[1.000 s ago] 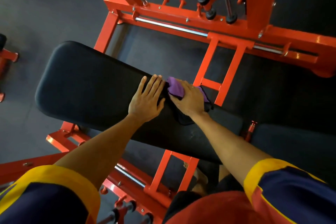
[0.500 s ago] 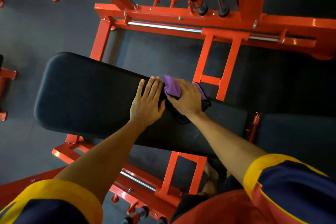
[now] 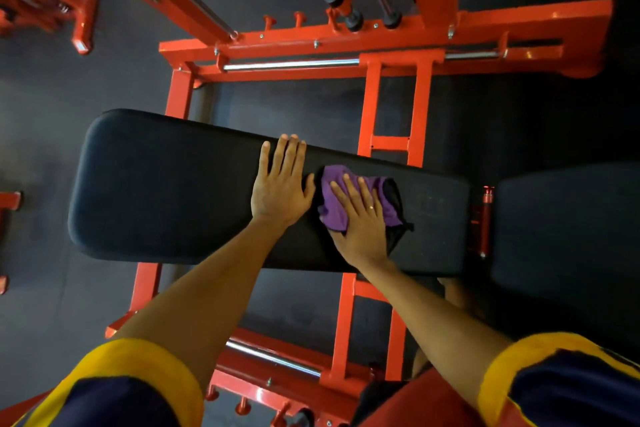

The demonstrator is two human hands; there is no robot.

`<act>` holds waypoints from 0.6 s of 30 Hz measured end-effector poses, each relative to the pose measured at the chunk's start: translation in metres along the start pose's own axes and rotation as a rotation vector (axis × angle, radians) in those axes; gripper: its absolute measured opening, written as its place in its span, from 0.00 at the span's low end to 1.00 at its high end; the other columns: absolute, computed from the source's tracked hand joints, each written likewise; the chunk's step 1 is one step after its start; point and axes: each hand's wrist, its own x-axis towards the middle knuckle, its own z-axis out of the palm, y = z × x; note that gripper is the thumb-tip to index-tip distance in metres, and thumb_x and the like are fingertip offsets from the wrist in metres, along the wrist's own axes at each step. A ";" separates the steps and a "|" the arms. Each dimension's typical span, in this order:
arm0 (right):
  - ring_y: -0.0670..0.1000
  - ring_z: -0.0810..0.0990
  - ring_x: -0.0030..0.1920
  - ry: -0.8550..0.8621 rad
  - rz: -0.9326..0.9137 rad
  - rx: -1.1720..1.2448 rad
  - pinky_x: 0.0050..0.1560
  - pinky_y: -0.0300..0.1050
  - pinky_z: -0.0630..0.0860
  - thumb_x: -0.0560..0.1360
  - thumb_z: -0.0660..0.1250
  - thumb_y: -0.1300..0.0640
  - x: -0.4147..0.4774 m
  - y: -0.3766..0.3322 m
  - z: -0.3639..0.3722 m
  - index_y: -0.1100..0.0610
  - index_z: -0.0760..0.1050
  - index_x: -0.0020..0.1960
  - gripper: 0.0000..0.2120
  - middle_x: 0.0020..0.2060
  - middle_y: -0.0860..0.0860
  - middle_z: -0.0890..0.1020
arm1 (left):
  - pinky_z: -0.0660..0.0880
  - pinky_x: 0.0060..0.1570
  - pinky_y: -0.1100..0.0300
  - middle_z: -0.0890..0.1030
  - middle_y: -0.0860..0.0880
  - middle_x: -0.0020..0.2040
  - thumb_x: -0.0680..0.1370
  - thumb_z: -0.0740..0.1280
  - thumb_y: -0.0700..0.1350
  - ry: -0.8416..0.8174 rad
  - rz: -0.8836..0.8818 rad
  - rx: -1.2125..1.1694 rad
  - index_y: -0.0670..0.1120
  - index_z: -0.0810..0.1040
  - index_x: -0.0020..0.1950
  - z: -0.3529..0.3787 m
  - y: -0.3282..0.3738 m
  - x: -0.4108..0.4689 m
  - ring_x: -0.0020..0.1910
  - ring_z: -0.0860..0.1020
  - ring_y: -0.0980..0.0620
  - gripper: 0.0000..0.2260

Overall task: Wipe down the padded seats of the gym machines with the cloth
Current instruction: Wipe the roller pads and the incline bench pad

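Cloth (image 3: 336,215), purple and bunched, lies on the black padded seat (image 3: 166,184), pinned under your right hand (image 3: 362,222) (fingers straight, spread over it). Your left hand (image 3: 280,191) rests flat on the pad just beside it, fingers together. An orange frame (image 3: 394,100) runs beneath.

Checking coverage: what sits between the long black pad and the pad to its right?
A red metal cylinder, in the gap between long pad and right pad, shown in the head view.
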 end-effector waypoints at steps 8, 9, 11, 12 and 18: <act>0.62 0.63 0.79 0.208 0.563 -0.010 0.78 0.64 0.59 0.79 0.54 0.32 0.028 -0.001 -0.005 0.53 0.64 0.80 0.37 0.78 0.54 0.68 | 0.49 0.80 0.42 0.55 0.41 0.82 0.85 0.52 0.53 0.056 0.006 -0.040 0.40 0.54 0.82 0.006 0.007 -0.024 0.82 0.52 0.44 0.28; 0.61 0.60 0.80 0.191 0.485 -0.013 0.79 0.62 0.57 0.80 0.55 0.34 0.023 -0.015 0.000 0.52 0.62 0.81 0.36 0.79 0.54 0.65 | 0.49 0.80 0.42 0.54 0.41 0.82 0.85 0.52 0.53 0.049 0.019 -0.031 0.40 0.53 0.82 0.008 0.008 -0.030 0.82 0.52 0.44 0.28; 0.58 0.54 0.82 0.108 0.234 -0.015 0.81 0.59 0.51 0.81 0.58 0.37 -0.006 -0.033 0.009 0.52 0.59 0.82 0.35 0.81 0.53 0.61 | 0.47 0.80 0.43 0.51 0.41 0.83 0.85 0.50 0.53 0.015 0.047 -0.004 0.40 0.51 0.82 0.014 0.009 -0.041 0.82 0.50 0.44 0.29; 0.58 0.52 0.82 0.070 0.113 -0.014 0.81 0.60 0.49 0.81 0.59 0.38 -0.028 -0.033 0.008 0.52 0.58 0.83 0.35 0.82 0.53 0.59 | 0.46 0.80 0.43 0.50 0.41 0.83 0.85 0.49 0.54 -0.002 0.063 0.008 0.40 0.49 0.82 0.016 0.012 -0.047 0.82 0.48 0.43 0.29; 0.58 0.56 0.82 -0.051 -0.071 -0.097 0.79 0.63 0.56 0.77 0.68 0.40 -0.082 0.058 -0.011 0.51 0.58 0.82 0.39 0.81 0.54 0.60 | 0.44 0.79 0.40 0.49 0.42 0.83 0.83 0.53 0.49 -0.039 0.156 0.052 0.40 0.47 0.82 0.022 0.037 -0.071 0.82 0.47 0.43 0.31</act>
